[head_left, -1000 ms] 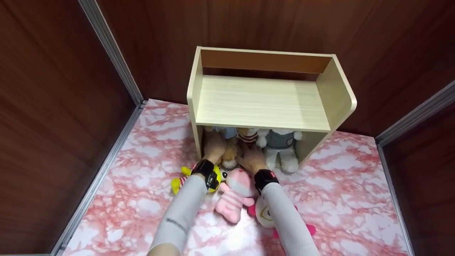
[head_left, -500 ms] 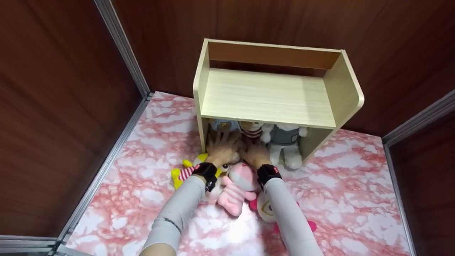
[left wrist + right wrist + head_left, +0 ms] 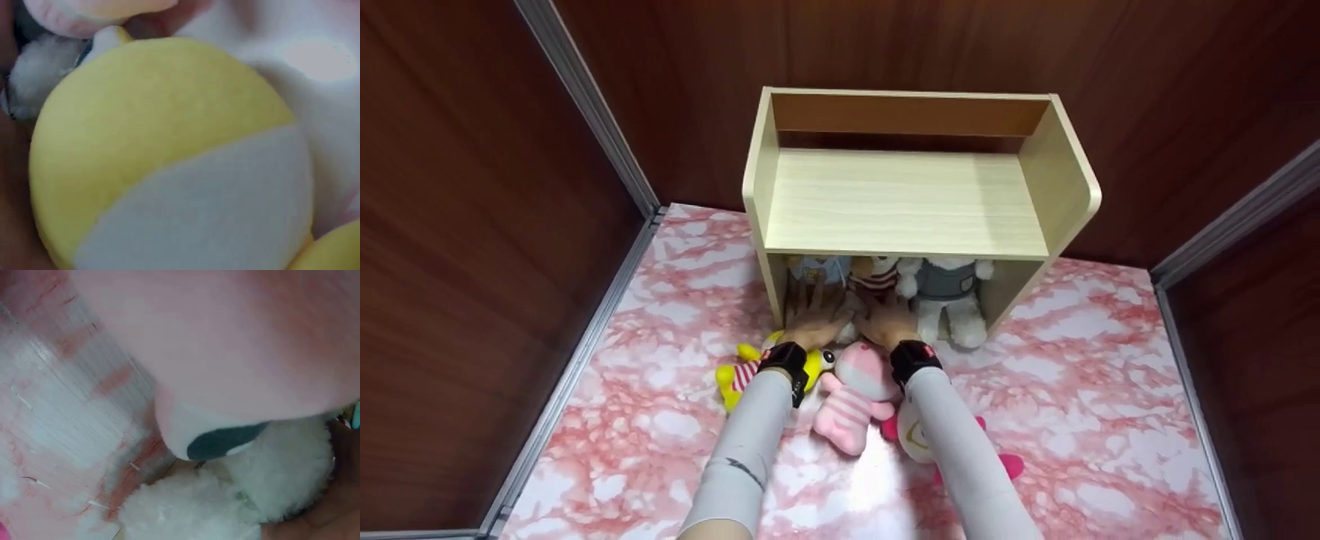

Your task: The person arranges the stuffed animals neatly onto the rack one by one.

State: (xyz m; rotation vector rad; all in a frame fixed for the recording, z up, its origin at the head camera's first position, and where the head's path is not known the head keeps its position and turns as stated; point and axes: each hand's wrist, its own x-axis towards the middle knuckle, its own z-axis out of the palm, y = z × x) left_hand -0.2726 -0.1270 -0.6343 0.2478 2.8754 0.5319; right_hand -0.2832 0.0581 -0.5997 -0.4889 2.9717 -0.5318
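Observation:
In the head view, my left hand [image 3: 812, 324] reaches under the shelf with spread, straight fingers against the plush toy in the light blue top [image 3: 819, 268]. Beside it, my right hand [image 3: 889, 321] has its fingers extended at the lower front of the plush toy in the red-striped top [image 3: 874, 280]; the palms are hidden. A white plush toy in a grey vest [image 3: 948, 288] sits to the right. Below the left wrist lies a yellow plush toy [image 3: 163, 107], and between the wrists a pink striped plush toy [image 3: 847, 412]. White furry feet [image 3: 185, 509] show near the right hand.
The pale wooden shelf unit [image 3: 907, 202] stands against the brown wall panel [image 3: 915, 45], its board above both hands. Under the right forearm lies a bright pink and white plush toy [image 3: 915, 439]. Pink marbled flooring [image 3: 660, 420] surrounds everything.
My left hand has drawn back from the left inside of the shelf and spread its fingers over the blue-topped plush toy. The right hand stays close to its place; the head view has shifted slightly.

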